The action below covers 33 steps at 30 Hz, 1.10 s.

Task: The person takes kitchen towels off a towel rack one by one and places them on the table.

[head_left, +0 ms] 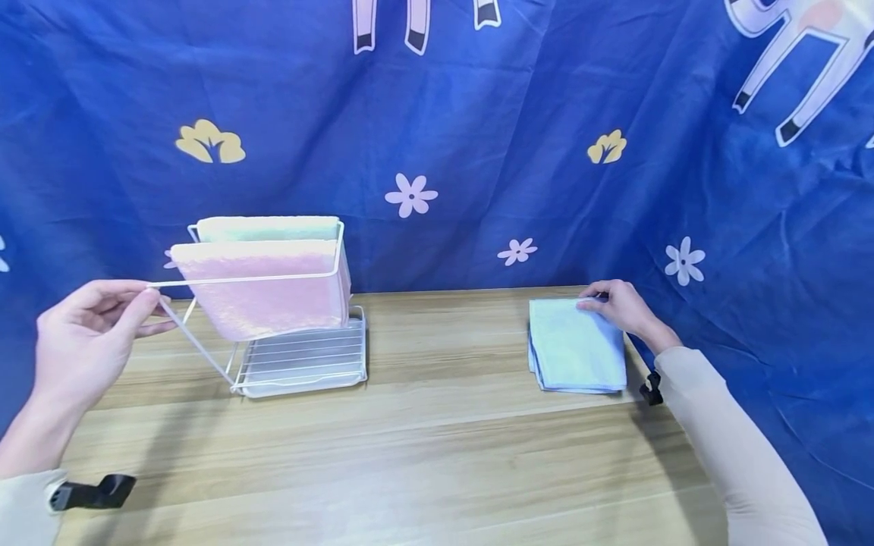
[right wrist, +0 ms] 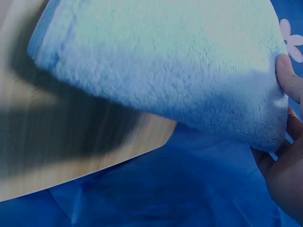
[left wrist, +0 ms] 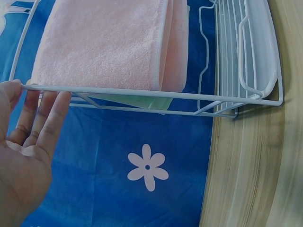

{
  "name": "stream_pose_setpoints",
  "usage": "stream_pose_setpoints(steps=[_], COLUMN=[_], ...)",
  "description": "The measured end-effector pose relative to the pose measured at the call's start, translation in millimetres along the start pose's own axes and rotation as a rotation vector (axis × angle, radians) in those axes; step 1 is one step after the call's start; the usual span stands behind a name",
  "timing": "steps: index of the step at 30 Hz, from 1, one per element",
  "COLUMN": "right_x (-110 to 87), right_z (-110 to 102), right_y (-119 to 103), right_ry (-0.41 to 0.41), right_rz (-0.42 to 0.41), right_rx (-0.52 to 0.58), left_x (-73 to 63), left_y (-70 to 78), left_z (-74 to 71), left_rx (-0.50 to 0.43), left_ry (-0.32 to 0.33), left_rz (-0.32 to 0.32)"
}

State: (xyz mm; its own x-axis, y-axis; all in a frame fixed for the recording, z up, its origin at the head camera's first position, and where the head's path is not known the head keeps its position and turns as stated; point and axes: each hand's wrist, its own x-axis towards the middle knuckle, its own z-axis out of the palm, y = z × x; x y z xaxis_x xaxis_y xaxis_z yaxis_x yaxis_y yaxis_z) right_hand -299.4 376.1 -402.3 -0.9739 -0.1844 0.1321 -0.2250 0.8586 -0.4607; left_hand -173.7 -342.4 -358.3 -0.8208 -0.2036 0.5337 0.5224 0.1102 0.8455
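At the left of the head view stands a white wire rack [head_left: 290,277] with a slatted base over a white tray [head_left: 300,390]. My left hand [head_left: 92,334] pinches the rack's front upper corner between thumb and fingers. Over the rack's bars hang a folded pink towel [head_left: 273,299] and, behind it, a pale green towel [head_left: 269,227]. On the right, my right hand [head_left: 617,307] pinches the far edge of a folded light blue towel [head_left: 580,349]. In the right wrist view, the thumb lies on its fluffy face, the fingers behind, and its lower edge slants above the wood.
The wooden table [head_left: 437,447] runs back to a blue curtain [head_left: 464,136] printed with flowers and animal legs. The curtain also closes off the right side, close by the right arm. Black straps [head_left: 95,493] circle both wrists.
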Motion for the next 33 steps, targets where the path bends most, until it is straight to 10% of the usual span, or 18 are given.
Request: stream_pose_setpoints(steps=[12,22,33], right_x=[29.6,35.8,36.4], right_z=[20,26,23], right_y=[11,15,9], right_ry=[-0.071,-0.136,-0.059], right_rz=[0.134,0.271,0.155], right_rx=[-0.004,-0.01,-0.015], left_x=[0.2,-0.3,0.1], left_y=[4.3,1.5,0.6], left_z=[5.1,3.8,2.7], left_rx=[-0.152,-0.077,-0.094], left_ry=[0.0,0.0,0.003], left_rz=[0.01,-0.022,0.029])
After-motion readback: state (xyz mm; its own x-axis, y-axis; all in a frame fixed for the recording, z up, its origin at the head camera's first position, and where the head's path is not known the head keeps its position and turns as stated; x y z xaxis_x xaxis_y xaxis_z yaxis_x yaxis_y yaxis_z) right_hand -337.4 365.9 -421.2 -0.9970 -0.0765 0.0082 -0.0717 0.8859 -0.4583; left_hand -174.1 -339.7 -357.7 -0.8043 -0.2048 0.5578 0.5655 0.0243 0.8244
